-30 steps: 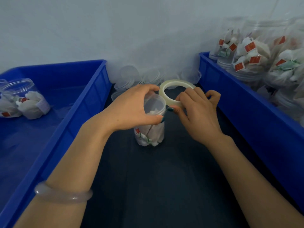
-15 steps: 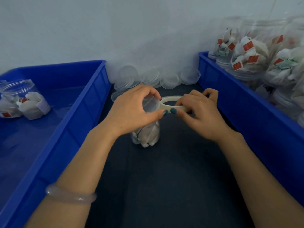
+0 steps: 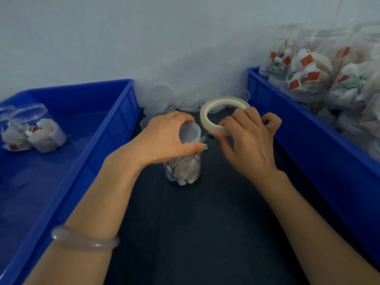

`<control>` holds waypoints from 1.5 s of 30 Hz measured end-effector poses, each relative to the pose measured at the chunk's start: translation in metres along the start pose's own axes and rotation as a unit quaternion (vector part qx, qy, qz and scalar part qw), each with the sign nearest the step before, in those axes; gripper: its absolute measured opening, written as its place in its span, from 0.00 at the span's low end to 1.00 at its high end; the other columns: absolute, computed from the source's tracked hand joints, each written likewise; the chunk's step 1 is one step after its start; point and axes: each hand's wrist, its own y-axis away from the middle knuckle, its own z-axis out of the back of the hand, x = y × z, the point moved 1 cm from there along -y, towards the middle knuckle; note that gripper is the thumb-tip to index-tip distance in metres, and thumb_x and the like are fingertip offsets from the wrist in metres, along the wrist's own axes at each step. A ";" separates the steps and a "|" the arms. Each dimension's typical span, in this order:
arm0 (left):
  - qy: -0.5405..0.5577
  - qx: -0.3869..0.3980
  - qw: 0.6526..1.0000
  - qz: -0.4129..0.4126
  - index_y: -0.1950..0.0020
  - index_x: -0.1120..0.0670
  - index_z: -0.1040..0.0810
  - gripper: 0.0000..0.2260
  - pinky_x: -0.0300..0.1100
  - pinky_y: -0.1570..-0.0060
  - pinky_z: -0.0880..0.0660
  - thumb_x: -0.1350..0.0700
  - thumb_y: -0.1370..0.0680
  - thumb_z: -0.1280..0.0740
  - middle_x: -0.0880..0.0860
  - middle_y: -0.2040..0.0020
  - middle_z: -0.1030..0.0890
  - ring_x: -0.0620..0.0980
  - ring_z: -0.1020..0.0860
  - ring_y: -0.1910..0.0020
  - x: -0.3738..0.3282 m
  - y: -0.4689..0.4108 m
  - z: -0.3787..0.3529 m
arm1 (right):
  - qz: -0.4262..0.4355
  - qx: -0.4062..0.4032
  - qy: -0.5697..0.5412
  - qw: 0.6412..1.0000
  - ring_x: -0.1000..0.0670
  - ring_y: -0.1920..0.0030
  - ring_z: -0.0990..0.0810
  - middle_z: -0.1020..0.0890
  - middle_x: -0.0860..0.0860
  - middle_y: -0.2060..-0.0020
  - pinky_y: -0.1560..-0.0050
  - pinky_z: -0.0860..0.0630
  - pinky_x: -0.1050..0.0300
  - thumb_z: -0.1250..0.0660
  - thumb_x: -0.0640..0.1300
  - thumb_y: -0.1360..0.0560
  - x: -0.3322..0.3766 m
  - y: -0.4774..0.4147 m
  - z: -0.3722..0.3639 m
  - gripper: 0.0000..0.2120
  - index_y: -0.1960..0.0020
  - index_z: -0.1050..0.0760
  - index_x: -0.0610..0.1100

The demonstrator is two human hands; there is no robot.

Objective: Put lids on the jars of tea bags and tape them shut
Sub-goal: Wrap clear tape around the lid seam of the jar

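The left hand (image 3: 164, 138) curls over the lid (image 3: 189, 131) of the tea-bag jar (image 3: 186, 169), which stands upright on the dark table (image 3: 205, 223), and the right hand (image 3: 246, 140) pinches the clear tape roll (image 3: 212, 127) just beside the lid. To seal well, hold the jar steady, draw the tape taut, and press it down across the seam where lid meets jar wall, smoothing out wrinkles
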 end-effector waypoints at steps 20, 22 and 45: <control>0.045 -0.116 0.992 0.023 0.23 0.46 0.39 0.37 0.39 0.42 0.36 0.36 0.28 0.32 0.43 0.33 0.26 0.45 0.30 0.32 -0.004 0.013 -0.019 | -0.015 0.128 -0.088 0.988 0.56 0.51 0.38 0.32 0.58 0.56 0.52 0.49 0.53 0.43 0.50 0.20 0.007 0.000 -0.004 0.10 0.51 0.24 0.50; 0.062 -0.101 0.993 0.002 0.24 0.45 0.37 0.35 0.37 0.44 0.37 0.39 0.28 0.29 0.39 0.38 0.27 0.42 0.30 0.35 -0.004 0.014 -0.014 | -0.026 0.120 -0.094 0.988 0.55 0.51 0.37 0.31 0.58 0.57 0.52 0.49 0.53 0.45 0.53 0.20 0.009 -0.001 -0.005 0.13 0.52 0.24 0.51; 0.086 -0.134 0.987 -0.038 0.28 0.42 0.36 0.34 0.41 0.47 0.29 0.37 0.32 0.32 0.39 0.42 0.21 0.43 0.24 0.42 -0.026 0.022 -0.020 | -0.254 0.139 0.041 0.956 0.45 0.41 0.32 0.24 0.48 0.50 0.49 0.43 0.47 0.41 0.44 0.19 0.014 -0.019 -0.045 0.08 0.46 0.23 0.46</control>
